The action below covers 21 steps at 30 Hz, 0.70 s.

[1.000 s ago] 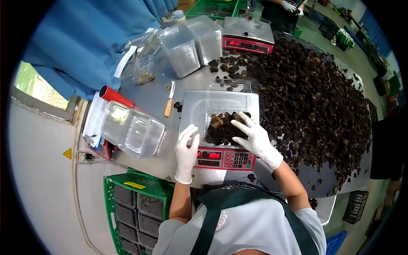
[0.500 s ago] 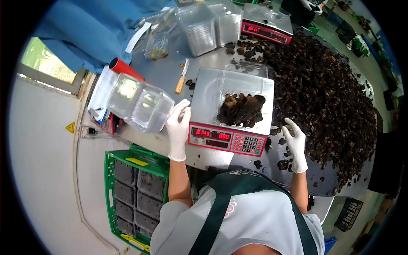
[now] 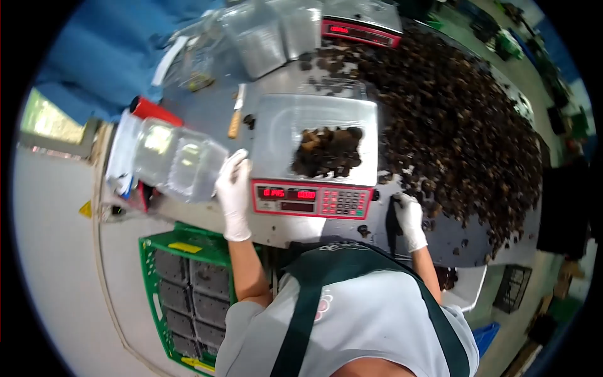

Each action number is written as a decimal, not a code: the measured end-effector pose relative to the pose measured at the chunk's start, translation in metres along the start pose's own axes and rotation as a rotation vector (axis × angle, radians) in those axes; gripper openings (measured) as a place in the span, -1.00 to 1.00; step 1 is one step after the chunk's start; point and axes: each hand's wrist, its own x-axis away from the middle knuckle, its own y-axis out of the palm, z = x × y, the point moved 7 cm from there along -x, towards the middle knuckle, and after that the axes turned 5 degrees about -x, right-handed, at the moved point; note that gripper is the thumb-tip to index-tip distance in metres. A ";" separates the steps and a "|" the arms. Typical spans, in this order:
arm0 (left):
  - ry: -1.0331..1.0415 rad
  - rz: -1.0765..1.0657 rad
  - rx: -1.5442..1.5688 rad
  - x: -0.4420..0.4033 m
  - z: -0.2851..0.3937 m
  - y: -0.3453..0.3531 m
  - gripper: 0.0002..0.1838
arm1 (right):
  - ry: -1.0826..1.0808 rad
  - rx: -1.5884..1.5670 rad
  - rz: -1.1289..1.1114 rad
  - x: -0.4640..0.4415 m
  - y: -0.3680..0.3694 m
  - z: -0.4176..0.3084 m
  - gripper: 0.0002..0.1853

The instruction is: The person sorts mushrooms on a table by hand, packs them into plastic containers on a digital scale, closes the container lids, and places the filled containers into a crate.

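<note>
My left hand, white-gloved, is beside the left edge of the red scale, near the open clear containers; its fingers are bent close together and nothing shows in them. Dark mushroom-like pieces fill a clear tray on the scale's metal plate. To the right of the scale, my right hand, also gloved, is low over the table with fingers curled and pressed together at a small dark piece. The large dark heap lies beyond it.
A knife with a wooden handle lies left of the scale, near a red cylinder. Stacked clear containers and a second scale stand at the back. A green crate holding dark boxes is below left.
My right hand has left the tray and moved right to the tabletop, its fingers now closed. My left hand has shifted left from the tray. The view has shifted, and the scale's display has changed.
</note>
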 end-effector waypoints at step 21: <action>-0.095 -0.103 0.087 0.001 -0.003 0.019 -0.73 | 0.117 -0.141 0.272 -0.069 -0.049 0.000 -0.76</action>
